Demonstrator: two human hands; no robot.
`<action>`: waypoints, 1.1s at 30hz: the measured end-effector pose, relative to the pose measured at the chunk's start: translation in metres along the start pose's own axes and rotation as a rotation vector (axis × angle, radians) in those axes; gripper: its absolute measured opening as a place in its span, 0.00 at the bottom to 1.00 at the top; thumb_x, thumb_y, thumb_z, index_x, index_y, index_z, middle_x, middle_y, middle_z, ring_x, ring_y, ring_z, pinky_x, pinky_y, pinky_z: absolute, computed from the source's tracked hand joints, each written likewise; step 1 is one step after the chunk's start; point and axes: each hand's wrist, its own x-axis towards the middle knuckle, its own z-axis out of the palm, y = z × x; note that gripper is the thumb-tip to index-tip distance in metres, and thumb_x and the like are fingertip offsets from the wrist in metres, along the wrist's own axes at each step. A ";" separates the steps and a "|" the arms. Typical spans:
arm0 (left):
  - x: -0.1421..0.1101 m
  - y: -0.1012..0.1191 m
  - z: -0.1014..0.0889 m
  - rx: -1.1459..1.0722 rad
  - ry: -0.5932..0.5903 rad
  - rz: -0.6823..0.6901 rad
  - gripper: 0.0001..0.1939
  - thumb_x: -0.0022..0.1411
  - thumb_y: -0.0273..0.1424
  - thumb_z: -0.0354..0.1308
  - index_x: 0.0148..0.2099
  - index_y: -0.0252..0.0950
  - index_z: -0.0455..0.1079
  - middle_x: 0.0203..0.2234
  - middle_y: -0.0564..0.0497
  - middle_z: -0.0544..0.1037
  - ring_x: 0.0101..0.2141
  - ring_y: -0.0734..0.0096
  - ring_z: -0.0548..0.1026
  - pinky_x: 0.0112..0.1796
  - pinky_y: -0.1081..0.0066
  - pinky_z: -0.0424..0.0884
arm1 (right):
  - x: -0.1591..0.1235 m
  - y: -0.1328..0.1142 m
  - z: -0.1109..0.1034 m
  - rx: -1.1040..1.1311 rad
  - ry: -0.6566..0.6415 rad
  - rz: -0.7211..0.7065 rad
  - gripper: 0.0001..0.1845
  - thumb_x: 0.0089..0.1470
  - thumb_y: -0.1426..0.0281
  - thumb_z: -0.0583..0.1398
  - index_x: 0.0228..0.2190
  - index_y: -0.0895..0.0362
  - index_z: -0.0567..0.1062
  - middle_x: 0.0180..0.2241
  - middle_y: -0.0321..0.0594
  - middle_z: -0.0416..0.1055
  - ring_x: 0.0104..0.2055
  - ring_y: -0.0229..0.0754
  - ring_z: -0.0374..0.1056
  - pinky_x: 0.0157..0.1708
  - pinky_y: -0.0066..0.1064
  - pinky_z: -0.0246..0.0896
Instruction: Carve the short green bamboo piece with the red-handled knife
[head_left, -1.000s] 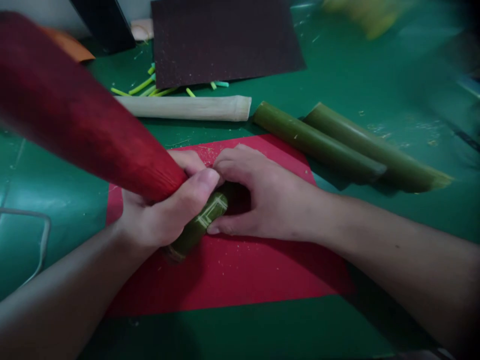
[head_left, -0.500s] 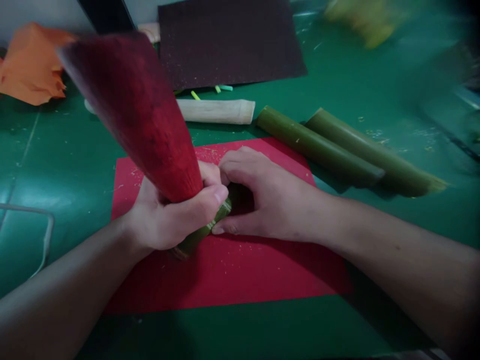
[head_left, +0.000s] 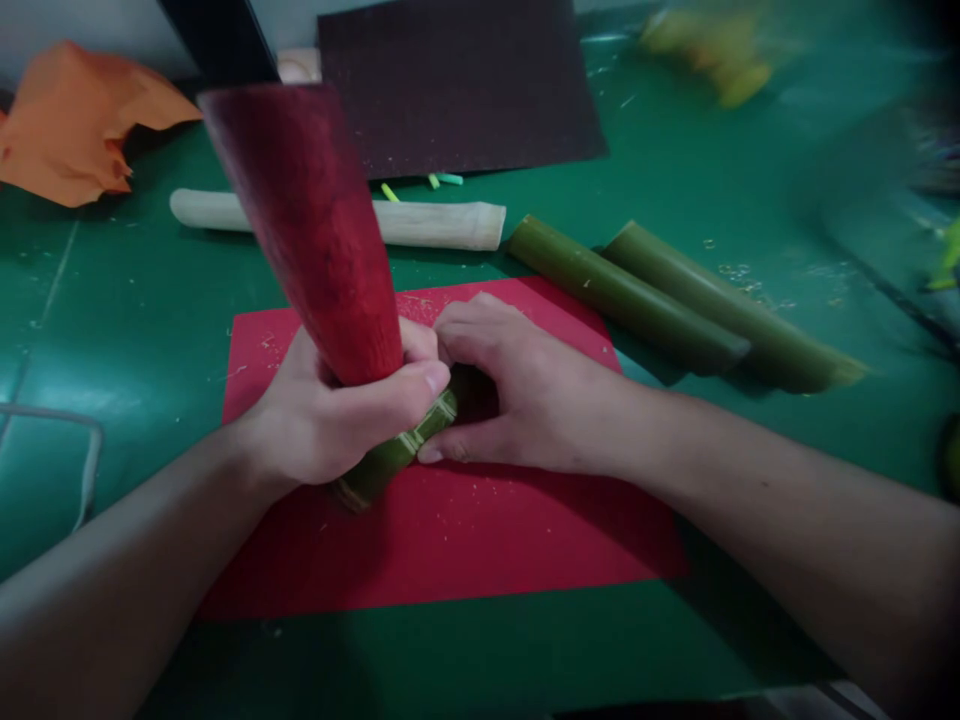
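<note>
My left hand [head_left: 341,400] is closed around the narrow lower end of a thick red tapered piece [head_left: 322,230]. That piece stands tilted up and leans left, with a wide, darker top; its lower tip is hidden in my fist. Under it a short green bamboo piece [head_left: 382,465] with pale cut marks near its node lies slantwise on a red sheet [head_left: 495,540]. My right hand [head_left: 517,385] is curved around the far end of the bamboo piece, thumb against its near side and fingers on the far side. The hands meet at the fingertips.
Behind the red sheet lie a pale peeled bamboo length [head_left: 450,225] and two green bamboo tubes [head_left: 637,295]. Further back are a dark sheet [head_left: 465,90], crumpled orange paper [head_left: 67,125] and a blurred yellow thing [head_left: 712,50]. Small shavings dot the green table [head_left: 675,160].
The red piece has swung to a more upright tilt in my left hand, showing more of the bamboo piece below. Both hands stay close together, with the right hand still on the bamboo piece.
</note>
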 end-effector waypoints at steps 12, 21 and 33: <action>0.001 -0.004 0.003 -0.021 0.093 -0.039 0.15 0.55 0.24 0.59 0.18 0.37 0.62 0.10 0.58 0.61 0.12 0.82 0.56 0.13 0.75 0.54 | -0.001 -0.003 -0.001 0.004 0.011 0.054 0.17 0.44 0.67 0.73 0.30 0.56 0.71 0.35 0.36 0.70 0.43 0.44 0.64 0.45 0.37 0.55; -0.002 -0.008 0.014 0.017 0.347 0.072 0.13 0.56 0.25 0.62 0.20 0.36 0.69 0.13 0.56 0.66 0.16 0.80 0.63 0.18 0.75 0.63 | -0.001 -0.004 0.001 0.029 0.030 0.096 0.19 0.42 0.66 0.73 0.34 0.58 0.74 0.37 0.39 0.73 0.43 0.46 0.65 0.45 0.39 0.57; -0.001 -0.004 0.013 0.210 0.312 0.054 0.11 0.59 0.27 0.60 0.24 0.35 0.72 0.16 0.57 0.69 0.15 0.83 0.61 0.15 0.77 0.56 | 0.000 -0.004 0.000 0.019 0.034 0.098 0.20 0.43 0.64 0.73 0.35 0.58 0.74 0.36 0.39 0.71 0.42 0.45 0.63 0.44 0.38 0.57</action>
